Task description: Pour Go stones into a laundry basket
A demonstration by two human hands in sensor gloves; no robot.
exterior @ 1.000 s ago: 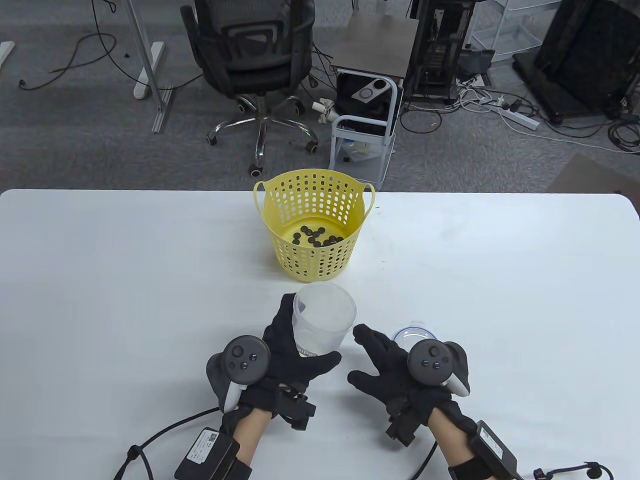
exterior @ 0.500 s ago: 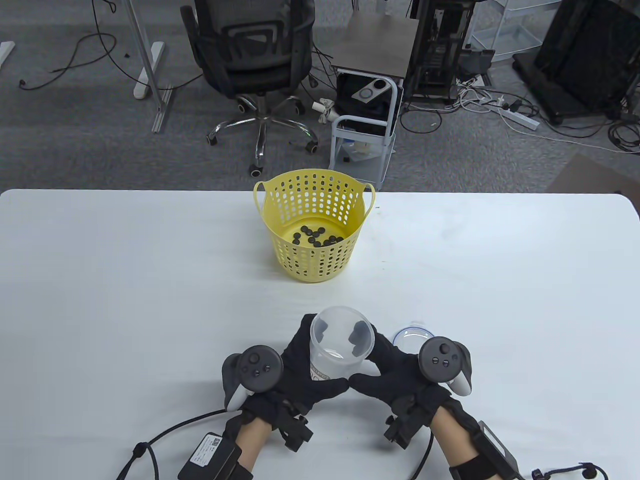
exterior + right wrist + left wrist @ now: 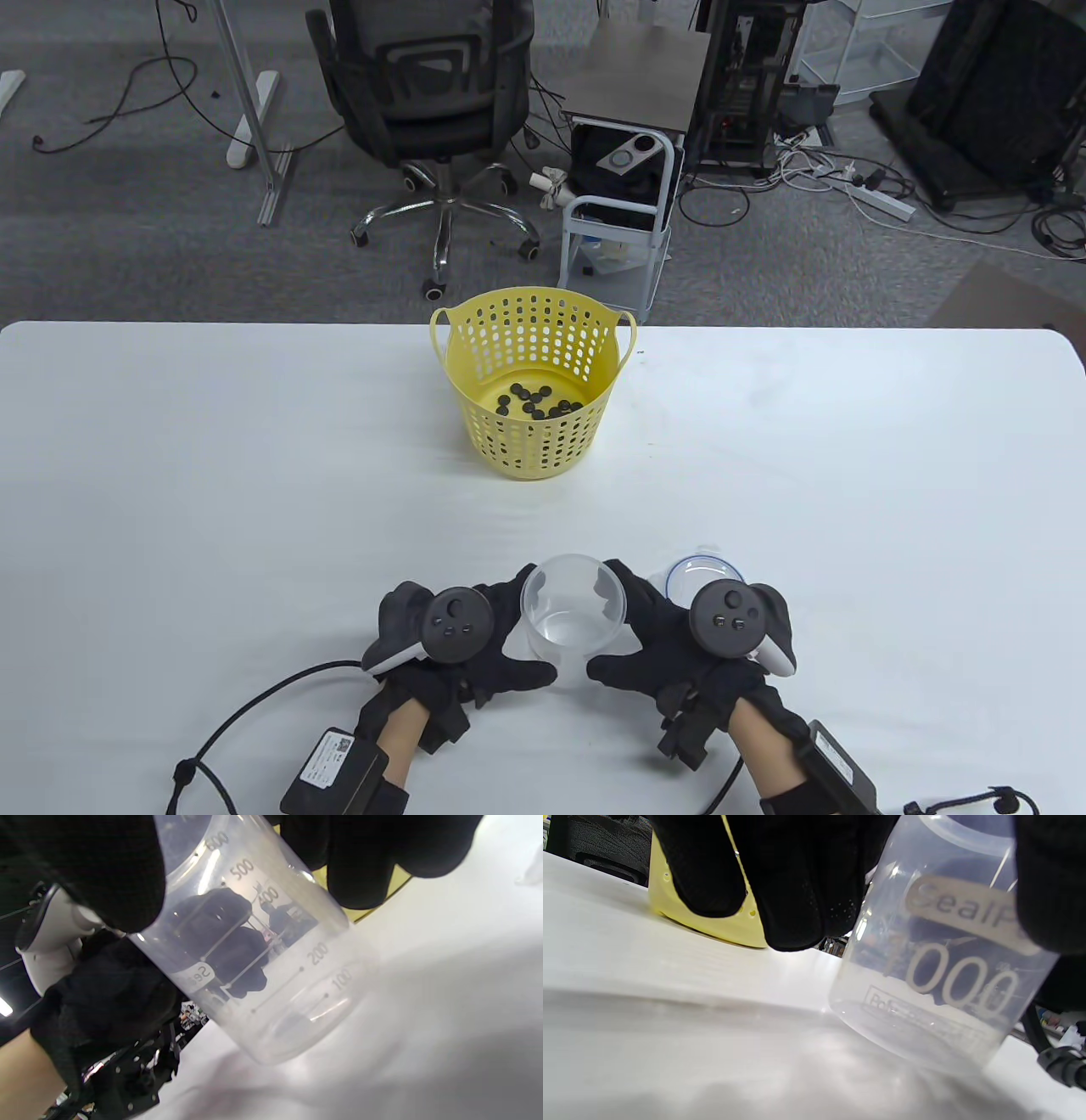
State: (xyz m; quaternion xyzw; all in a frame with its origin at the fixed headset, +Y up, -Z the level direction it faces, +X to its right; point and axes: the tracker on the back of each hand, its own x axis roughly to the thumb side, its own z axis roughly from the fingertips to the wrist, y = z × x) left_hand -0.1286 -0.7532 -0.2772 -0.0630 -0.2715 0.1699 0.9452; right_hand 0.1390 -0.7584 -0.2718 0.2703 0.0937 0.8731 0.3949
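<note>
The yellow laundry basket [image 3: 530, 441] stands at the table's middle back with several black Go stones [image 3: 539, 403] on its floor. A clear, empty measuring cup [image 3: 573, 615] stands upright on the table near the front edge. My left hand [image 3: 509, 632] holds its left side and my right hand [image 3: 632, 628] holds its right side, thumbs toward me. The left wrist view shows the cup [image 3: 937, 963] on the table beside my fingers [image 3: 797, 891], with the basket [image 3: 712, 921] behind. The right wrist view shows the cup [image 3: 271, 976] between thumb and fingers [image 3: 360, 861].
A clear round lid [image 3: 697, 570] lies on the table just right of the cup, partly behind my right hand's tracker. Cables run from both wrists over the front edge. An office chair [image 3: 433, 93] and a small cart [image 3: 624, 170] stand beyond the table.
The cup came down and toward me from a raised, tilted hold in the left hand to standing on the table. The right hand closed in on its right side.
</note>
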